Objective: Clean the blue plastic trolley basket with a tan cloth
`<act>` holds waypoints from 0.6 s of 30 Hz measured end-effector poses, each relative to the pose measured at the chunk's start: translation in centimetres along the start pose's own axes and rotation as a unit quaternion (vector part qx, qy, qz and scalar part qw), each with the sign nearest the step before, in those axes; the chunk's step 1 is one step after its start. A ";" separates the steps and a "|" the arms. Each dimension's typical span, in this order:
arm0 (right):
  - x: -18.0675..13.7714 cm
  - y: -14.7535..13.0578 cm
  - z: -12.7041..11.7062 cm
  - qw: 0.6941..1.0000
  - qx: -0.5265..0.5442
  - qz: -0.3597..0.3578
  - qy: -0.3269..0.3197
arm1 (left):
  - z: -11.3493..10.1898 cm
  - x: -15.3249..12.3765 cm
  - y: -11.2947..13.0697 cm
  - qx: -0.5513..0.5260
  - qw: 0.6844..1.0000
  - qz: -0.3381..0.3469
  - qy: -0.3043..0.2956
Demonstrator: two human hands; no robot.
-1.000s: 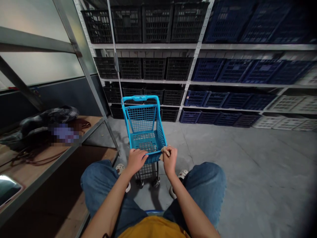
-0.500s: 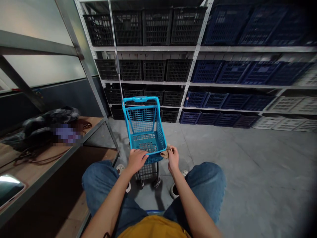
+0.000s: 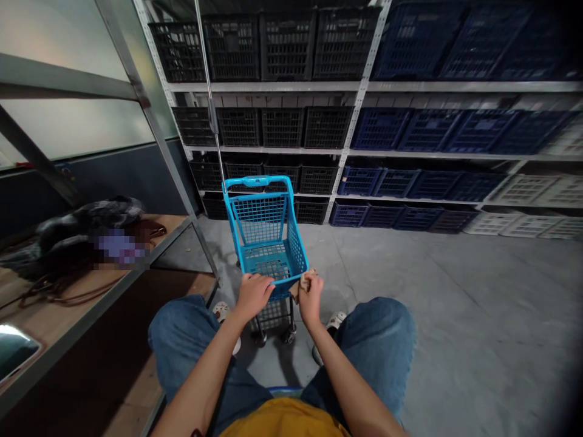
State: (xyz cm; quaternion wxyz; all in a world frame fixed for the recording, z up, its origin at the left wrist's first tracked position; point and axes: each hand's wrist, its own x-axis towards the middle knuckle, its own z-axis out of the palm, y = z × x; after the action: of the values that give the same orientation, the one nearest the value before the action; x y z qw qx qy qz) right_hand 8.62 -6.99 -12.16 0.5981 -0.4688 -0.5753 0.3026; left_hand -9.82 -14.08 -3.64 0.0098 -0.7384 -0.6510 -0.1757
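"Blue cart (image 3: 268,250), upright: where exactly?"

"On the grey floor (image 3: 464,309), just ahead of the person's bent knees, its near wheels between the two shoes. Its handle (image 3: 257,181) is at the far end, and a metal pole (image 3: 212,115) rises beside the handle's left corner."

"And the left hand (image 3: 255,295)?"

"Laid over the near rim, left of its middle, fingers close together. Their tips are hidden, so I cannot tell how firmly they hold."

"What about the right hand (image 3: 311,295)?"

"At the near right corner, thumb and fingers pinched on a tan cloth (image 3: 296,290). One end of the cloth hangs below the fingers, by the basket's outer side. I cannot tell whether it presses on the plastic."

"Anything beyond the cart?"

"Racks of black crates (image 3: 282,126), with dark blue crates (image 3: 437,130) to their right and white crates (image 3: 528,224) at the lower right."
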 end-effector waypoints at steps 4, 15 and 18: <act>-3.2 2.5 0.1 0.996 -0.036 -0.015 -0.085 | 0.0 0.1 0.6 0.009 1.000 -0.001 -0.005; -1.9 -1.4 -1.0 0.995 -0.047 -0.081 -0.021 | 0.1 0.2 3.1 -0.013 0.999 0.025 -0.030; -1.6 -0.7 -2.7 0.993 -0.060 -0.094 -0.035 | -0.8 0.0 2.4 -0.030 0.998 0.050 -0.037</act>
State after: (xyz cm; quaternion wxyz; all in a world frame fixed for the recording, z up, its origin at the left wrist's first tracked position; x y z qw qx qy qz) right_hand 10.89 -9.24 -11.87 0.5741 -0.4364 -0.6548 0.2262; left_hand -7.74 -14.66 -2.43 -0.0279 -0.7760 -0.6076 -0.1669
